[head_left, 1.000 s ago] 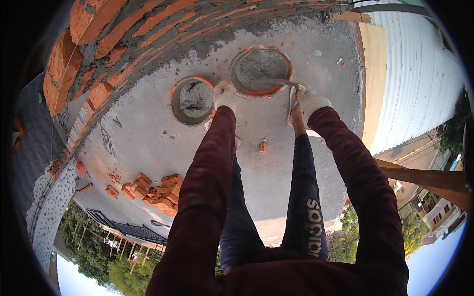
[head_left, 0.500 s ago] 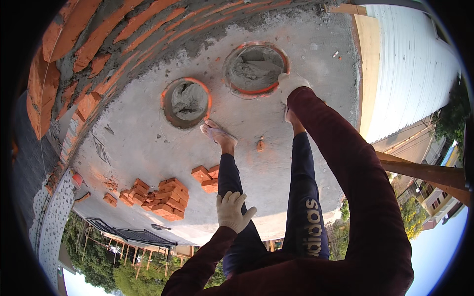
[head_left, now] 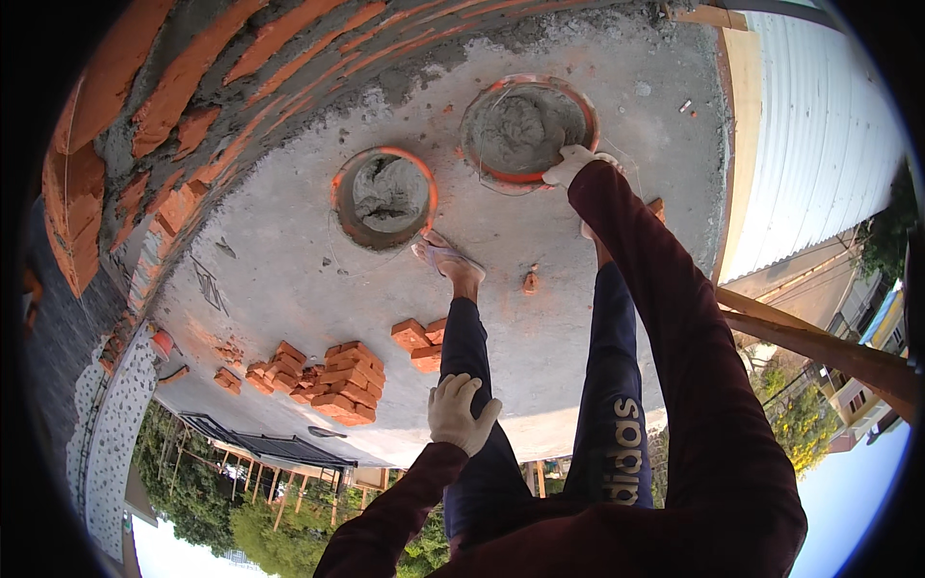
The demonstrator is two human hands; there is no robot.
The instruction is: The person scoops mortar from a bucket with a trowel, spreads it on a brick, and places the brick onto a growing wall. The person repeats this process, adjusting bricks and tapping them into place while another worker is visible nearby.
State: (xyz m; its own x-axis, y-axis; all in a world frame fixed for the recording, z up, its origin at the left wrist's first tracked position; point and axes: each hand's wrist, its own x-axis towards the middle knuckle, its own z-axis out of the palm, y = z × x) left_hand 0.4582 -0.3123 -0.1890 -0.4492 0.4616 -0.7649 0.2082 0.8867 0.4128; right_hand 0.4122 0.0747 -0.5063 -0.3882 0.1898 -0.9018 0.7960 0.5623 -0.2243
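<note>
My right hand (head_left: 578,164), in a white glove, is at the near rim of the right round orange-rimmed container (head_left: 528,130) full of wet grey mortar. Its fingers curl downward, and what they grip is too hidden to make out. A second, smaller orange-rimmed container (head_left: 384,193) with mortar sits to the left, just beyond my sandaled left foot (head_left: 453,260). My gloved left hand (head_left: 461,412) lies on my left leg near the knee, fingers spread, holding nothing.
A rough brick-and-mortar wall (head_left: 173,96) curves along the upper left. Stacks of red bricks (head_left: 352,385) stand on the concrete floor (head_left: 289,241) at lower left. A white corrugated sheet (head_left: 800,144) borders the right, above a wooden beam (head_left: 819,347). Black metal grating (head_left: 260,443) lies along the lower-left edge.
My left hand has come back from beside the containers onto my leg. The trowel blade seen earlier in the right container no longer shows. My right hand is slightly farther right than half a second ago.
</note>
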